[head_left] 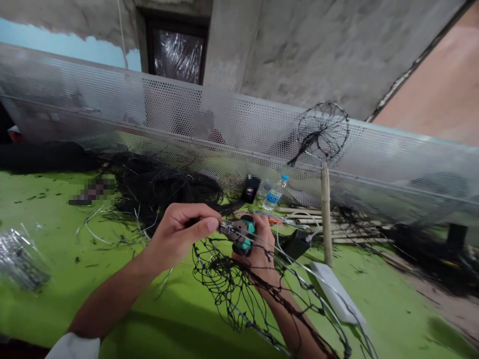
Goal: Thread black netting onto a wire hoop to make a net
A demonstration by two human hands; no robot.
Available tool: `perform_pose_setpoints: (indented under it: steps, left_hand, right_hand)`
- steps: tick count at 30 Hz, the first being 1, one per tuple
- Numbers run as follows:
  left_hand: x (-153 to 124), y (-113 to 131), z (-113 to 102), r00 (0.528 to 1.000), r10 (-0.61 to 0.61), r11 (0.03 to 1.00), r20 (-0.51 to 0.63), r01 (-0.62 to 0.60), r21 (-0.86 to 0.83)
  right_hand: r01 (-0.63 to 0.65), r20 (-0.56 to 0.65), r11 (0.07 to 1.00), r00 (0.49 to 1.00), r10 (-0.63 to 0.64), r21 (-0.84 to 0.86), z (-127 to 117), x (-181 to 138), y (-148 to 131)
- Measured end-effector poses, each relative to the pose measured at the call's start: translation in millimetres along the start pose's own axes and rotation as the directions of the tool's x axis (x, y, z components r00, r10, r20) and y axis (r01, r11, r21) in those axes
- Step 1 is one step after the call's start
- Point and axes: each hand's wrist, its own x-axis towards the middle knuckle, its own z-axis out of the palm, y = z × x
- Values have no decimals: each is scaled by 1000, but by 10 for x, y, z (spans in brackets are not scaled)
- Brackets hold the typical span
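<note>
My right hand (pixel 264 244) is closed round green-and-black-handled pliers (pixel 245 239), whose jaws point left. At the jaw tips, my left hand (pixel 183 232) pinches a metal wire end between thumb and forefinger; the fingers partly hide it. Silvery wire (pixel 325 305) runs from the pliers over my right hand toward the lower right. A black knotted net (pixel 220 267) hangs from this wire, below the pliers and across my right forearm.
Black cord (pixel 160 187) lies heaped at the back left. Behind the pliers stand a water bottle (pixel 274 193) and a bamboo post (pixel 327 214) with a netted hoop (pixel 322 132) on top. A white power strip (pixel 337 291) lies at right. Perforated metal sheeting (pixel 239 119) borders the green table (pixel 149 319).
</note>
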Motion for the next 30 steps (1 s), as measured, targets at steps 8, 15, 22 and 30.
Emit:
perform_pose_setpoints:
  steps: [8, 15, 22, 30]
  left_hand:
    - [-22, 112, 62, 998, 62, 991, -21, -59, 117]
    - [-73, 141, 120, 963, 265, 942, 43, -268, 203]
    - [-84, 124, 125, 938, 342, 910, 54, -345, 228]
    - [-95, 115, 124, 929, 368, 902, 30, -364, 230]
  right_hand:
    - [-71, -42, 997, 997, 69, -34, 20, 16, -58]
    - [-127, 57, 952, 992, 115, 279, -41, 14, -124]
    - [-87, -5, 965, 996, 92, 249, 31, -8, -134]
    - [-102, 14, 988, 995, 101, 116, -29, -2, -174]
